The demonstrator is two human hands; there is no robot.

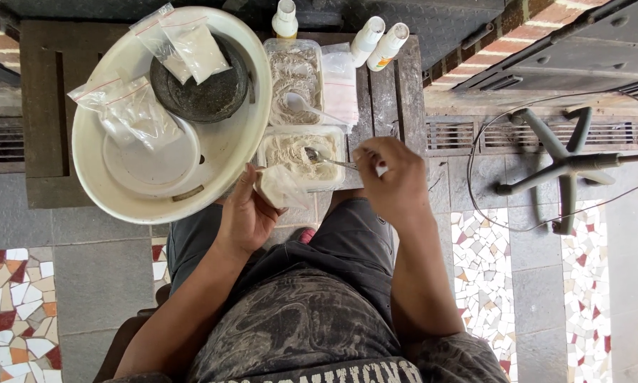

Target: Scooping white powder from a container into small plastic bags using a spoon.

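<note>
The spoon lies almost level, its long axis running left to right: the bowl end points left and dips into the pale powder of the near tub, while the handle points right into the right hand. That hand hovers just right of the near tub, knuckles up, fingers pinched together on the end of the handle, wrist bent and the forearm running back down toward the person's body.

The left hand sits just below the near tub, at its lower left corner, palm turned up and toward the tub. Its thumb and fingers are closed on a small clear bag, which is held with its mouth up against the tub's front edge, touching it. The left forearm slants down and left from there.

Beyond the near tub, touching its far side, stands a second tub of pale powder with a white spoon lying in it. Left of the near tub is a big cream basin, holding a dark stone bowl, a white plate and filled clear bags. Three white bottles stand beyond the second tub. All of it rests on a dark wooden table.
</note>
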